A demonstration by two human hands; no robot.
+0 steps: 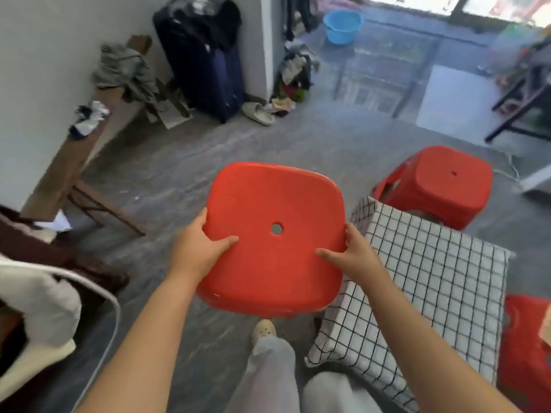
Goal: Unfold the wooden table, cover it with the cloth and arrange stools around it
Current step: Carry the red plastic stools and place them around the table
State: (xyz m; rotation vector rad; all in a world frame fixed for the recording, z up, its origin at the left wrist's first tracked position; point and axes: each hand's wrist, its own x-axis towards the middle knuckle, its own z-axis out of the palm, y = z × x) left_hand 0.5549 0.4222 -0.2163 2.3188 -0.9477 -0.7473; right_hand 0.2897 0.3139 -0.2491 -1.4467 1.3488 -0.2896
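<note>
The held stool (274, 234) is off the floor, just left of the table's near-left corner, its seat tilted toward the camera.

The left hand (196, 248) grips the seat's left edge and the right hand (354, 251) grips its right edge. Each thumb lies on top and the fingers are curled under the rim.

Progress, as judged:
- The table stands open. It is hidden under the checked cloth (423, 278), which covers the top and hangs over the edges, so unfolding and covering appear done.
- Arranging is part done. A far stool (441, 183) stands upright just beyond the table's far corner.
- A red object (524, 353) at the table's right edge may be another stool; too little of it shows to tell.
- The held stool has not yet been set down.

Condition of the held stool:
- Orange-red plastic with a matt surface.
- The seat is a rounded square with one round hole at its centre.
- There are small pale marks on the near rim.
- The legs are out of sight beneath the seat.
</note>
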